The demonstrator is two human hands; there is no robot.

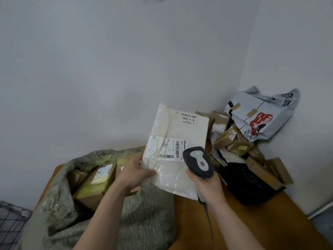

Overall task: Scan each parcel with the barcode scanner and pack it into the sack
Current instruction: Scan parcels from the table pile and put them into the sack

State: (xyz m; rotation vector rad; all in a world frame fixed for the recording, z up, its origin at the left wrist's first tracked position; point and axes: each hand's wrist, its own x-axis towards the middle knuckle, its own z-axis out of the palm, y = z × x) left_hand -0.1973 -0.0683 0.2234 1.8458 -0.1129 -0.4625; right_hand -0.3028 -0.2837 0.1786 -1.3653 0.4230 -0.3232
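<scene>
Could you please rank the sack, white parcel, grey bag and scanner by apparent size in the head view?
Sack
White parcel
Grey bag (farther off, so unsure against the parcel)
Scanner

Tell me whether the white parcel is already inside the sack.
No, the left hand holds the white parcel up outside the sack, with the scanner beside it.

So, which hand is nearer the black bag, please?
Right. The right hand, gripping the scanner, sits just left of the black bag; the left hand is farther left, holding the white parcel.
</scene>
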